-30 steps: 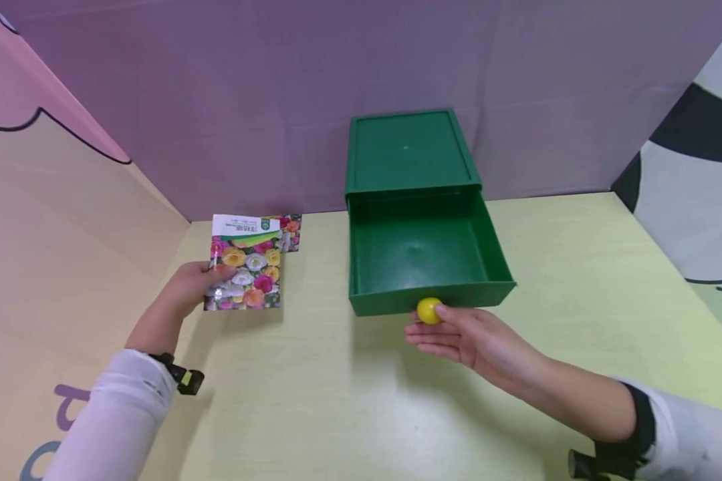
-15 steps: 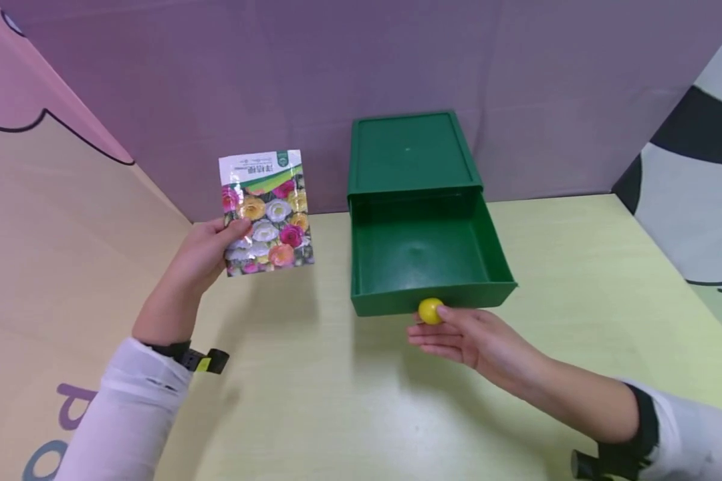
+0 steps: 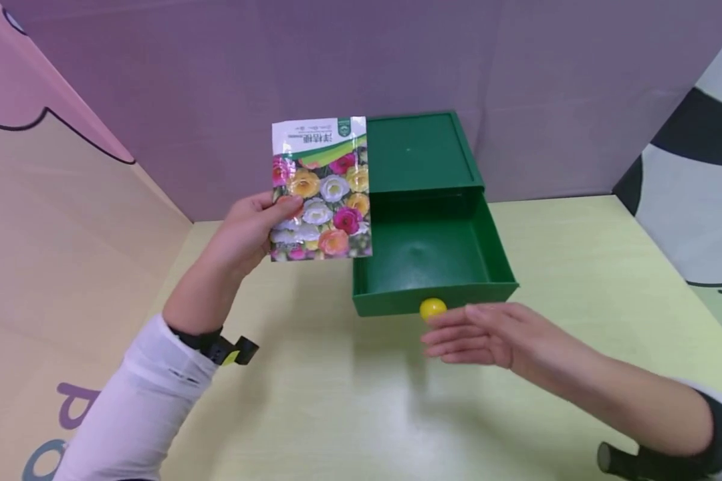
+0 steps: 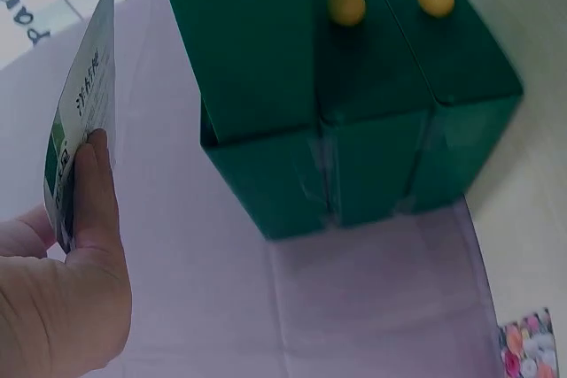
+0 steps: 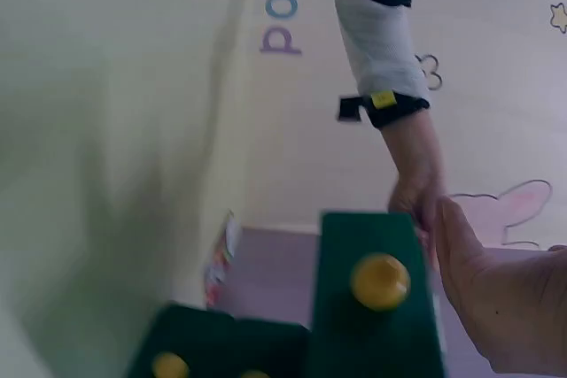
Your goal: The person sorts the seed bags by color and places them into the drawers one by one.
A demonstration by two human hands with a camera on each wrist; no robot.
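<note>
My left hand (image 3: 249,230) pinches a flower-printed seed packet (image 3: 321,190) by its left edge and holds it upright in the air, just left of the green drawer box (image 3: 412,150). Its drawer (image 3: 493,257) is pulled out and looks empty, with a yellow knob (image 3: 432,308) on the front. Fingers straight, my right hand (image 3: 487,331) hovers beside the knob and holds nothing. In the right wrist view a small gap shows between the knob (image 5: 379,281) and the right hand (image 5: 505,307). The left wrist view shows the packet (image 4: 80,121) edge-on, held by my left hand (image 4: 71,272).
A pale green table (image 3: 337,401) bears everything, walled by purple and patterned boards. In the left wrist view a second flower packet (image 4: 529,351) lies near the wall and the box shows two more yellow knobs (image 4: 345,3).
My left hand has lifted the packet off the table and carried it up and right, to the drawer's left edge. My right hand has slid slightly right, off the knob.
</note>
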